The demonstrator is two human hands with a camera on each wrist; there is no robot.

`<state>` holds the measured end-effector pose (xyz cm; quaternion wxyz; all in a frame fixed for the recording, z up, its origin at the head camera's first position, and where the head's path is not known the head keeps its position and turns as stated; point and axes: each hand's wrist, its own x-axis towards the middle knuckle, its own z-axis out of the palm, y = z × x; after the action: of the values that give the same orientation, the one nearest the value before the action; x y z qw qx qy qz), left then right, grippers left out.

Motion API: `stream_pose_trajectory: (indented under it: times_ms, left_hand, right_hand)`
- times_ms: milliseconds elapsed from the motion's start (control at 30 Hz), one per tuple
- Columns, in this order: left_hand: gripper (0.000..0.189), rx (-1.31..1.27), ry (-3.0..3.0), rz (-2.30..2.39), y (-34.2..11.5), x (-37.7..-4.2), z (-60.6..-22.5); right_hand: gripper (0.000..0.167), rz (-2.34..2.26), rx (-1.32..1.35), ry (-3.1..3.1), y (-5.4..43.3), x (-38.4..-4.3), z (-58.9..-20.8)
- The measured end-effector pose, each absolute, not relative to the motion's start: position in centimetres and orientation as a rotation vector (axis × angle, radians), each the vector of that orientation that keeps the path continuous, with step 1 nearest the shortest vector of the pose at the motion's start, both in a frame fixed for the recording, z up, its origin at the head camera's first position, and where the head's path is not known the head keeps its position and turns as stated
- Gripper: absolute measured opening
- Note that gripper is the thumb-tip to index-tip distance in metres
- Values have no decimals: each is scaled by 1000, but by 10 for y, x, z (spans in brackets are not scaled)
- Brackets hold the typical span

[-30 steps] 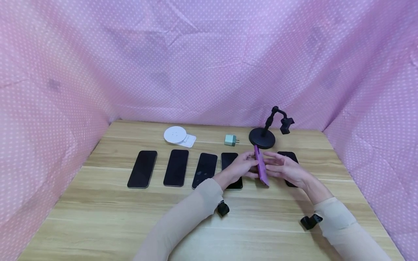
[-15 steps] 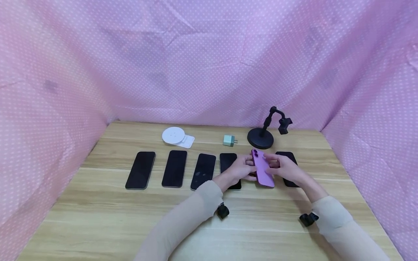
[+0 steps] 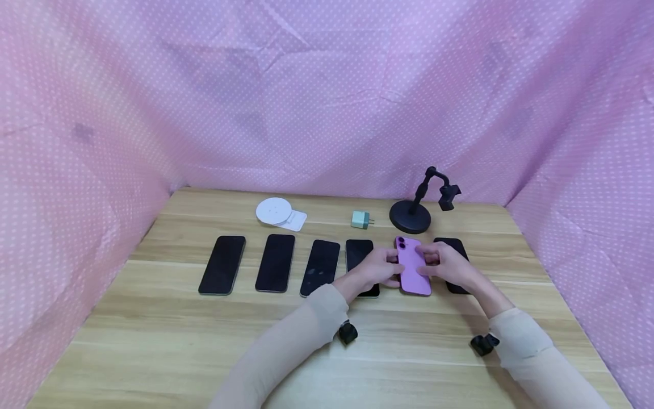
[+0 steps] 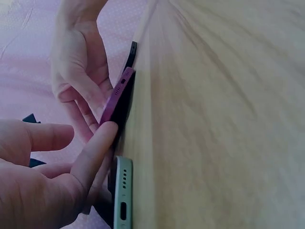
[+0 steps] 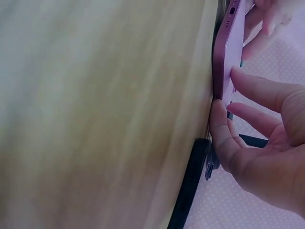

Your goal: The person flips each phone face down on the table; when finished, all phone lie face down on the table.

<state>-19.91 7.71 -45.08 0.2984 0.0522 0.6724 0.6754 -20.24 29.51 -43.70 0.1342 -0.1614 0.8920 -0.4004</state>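
Note:
In the head view a purple phone lies back up between my hands, its two camera lenses at the far end. My left hand holds its left long edge. My right hand pinches the right edge, thumb on the back and fingers at the side, as the right wrist view shows. The phone looks slightly tilted in the left wrist view, low over the wood. Under my left wrist a black phone is partly covered. Another black phone is partly hidden by my right hand.
Three black phones lie in the row to the left, the nearest of them a smudged phone. Behind stand a white round charging stand, a green plug adapter and a black phone stand. Pink dotted cloth surrounds the wooden table.
The purple phone has turned from standing on edge to lying nearly flat, back up. Both hands have stayed on it, with small shifts of the fingers.

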Motion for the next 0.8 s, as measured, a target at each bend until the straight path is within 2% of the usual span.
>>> stream_pose_trajectory:
  times_ms: [800]
  left_hand:
    - [52,200,1830,1761,73,-189,-447]
  right_hand:
    - [58,-989,-358,2630,289,-208,-430]
